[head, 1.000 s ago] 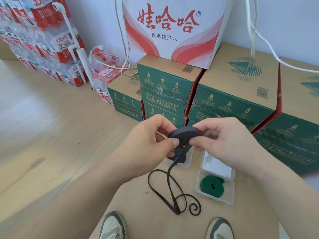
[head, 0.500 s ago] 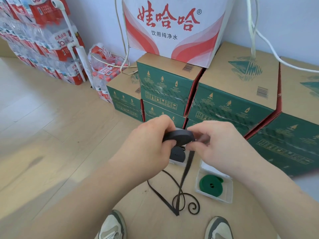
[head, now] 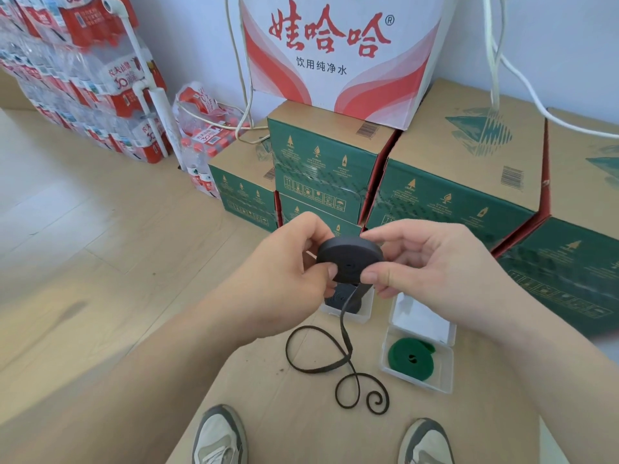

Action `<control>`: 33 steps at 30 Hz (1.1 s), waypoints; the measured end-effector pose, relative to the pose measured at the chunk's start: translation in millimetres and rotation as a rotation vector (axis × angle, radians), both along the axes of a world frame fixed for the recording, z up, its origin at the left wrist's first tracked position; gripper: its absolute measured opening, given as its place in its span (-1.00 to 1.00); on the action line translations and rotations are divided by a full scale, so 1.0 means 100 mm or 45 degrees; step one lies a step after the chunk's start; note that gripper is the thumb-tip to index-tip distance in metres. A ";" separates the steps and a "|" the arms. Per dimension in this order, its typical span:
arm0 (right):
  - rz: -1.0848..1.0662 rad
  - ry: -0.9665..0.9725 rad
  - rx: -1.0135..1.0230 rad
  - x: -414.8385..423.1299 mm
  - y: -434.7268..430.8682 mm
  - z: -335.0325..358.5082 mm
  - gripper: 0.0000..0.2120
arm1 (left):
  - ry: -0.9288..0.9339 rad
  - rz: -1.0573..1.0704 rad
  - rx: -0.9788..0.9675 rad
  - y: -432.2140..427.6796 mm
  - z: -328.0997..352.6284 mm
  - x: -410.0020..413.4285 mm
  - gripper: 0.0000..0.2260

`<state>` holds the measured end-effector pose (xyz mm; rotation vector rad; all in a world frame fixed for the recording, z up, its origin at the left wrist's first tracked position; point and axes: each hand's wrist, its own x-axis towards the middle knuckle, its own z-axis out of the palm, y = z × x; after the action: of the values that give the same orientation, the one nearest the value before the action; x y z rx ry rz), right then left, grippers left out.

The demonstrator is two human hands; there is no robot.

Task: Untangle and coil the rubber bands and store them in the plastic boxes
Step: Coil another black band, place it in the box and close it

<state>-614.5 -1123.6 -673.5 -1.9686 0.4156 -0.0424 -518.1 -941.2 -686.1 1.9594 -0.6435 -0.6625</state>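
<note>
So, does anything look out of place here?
Only the loose tail: it hangs from the black coil, held by the left hand and right hand, and loops across the cardboard. The green coil lies in its plastic box.

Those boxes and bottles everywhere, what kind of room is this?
Probably a storeroom or stock corner. Shrink-wrapped packs of bottled water are stacked by the wall, sealed green cartons sit stacked on the floor, and a big red-and-white carton rests on them.
</note>
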 end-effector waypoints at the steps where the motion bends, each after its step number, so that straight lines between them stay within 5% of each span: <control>1: 0.003 -0.001 0.009 0.00 -0.01 0.00 -0.79 | 0.027 0.008 -0.018 0.00 0.00 0.01 -0.82; 5: -0.011 0.025 -0.003 -0.01 -0.04 0.00 -0.88 | -0.015 -0.037 0.007 0.01 -0.02 0.01 -0.83; 9: 0.073 0.025 -0.391 0.01 0.00 -0.11 -0.85 | -0.489 -0.089 0.266 0.00 -0.06 -0.03 -0.85; 14: 0.204 -0.078 -0.681 0.00 0.01 -0.19 -0.91 | -0.586 -0.166 0.257 -0.03 -0.06 -0.05 -0.93; 24: -0.002 0.003 -0.280 0.03 -0.08 -0.12 -0.84 | -0.342 -0.047 0.093 0.04 -0.08 0.04 -0.89; 30: 0.039 0.055 -0.405 0.03 -0.05 -0.16 -0.91 | -0.385 -0.057 0.173 0.04 -0.08 0.07 -0.88; 33: 0.122 0.006 -0.641 0.03 0.00 -0.22 -0.96 | -0.614 -0.142 0.309 0.01 -0.11 0.02 -0.83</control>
<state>-611.4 -1123.9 -695.3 -2.4823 0.3337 -0.0876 -515.9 -939.7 -696.6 2.3486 -1.0088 -0.3413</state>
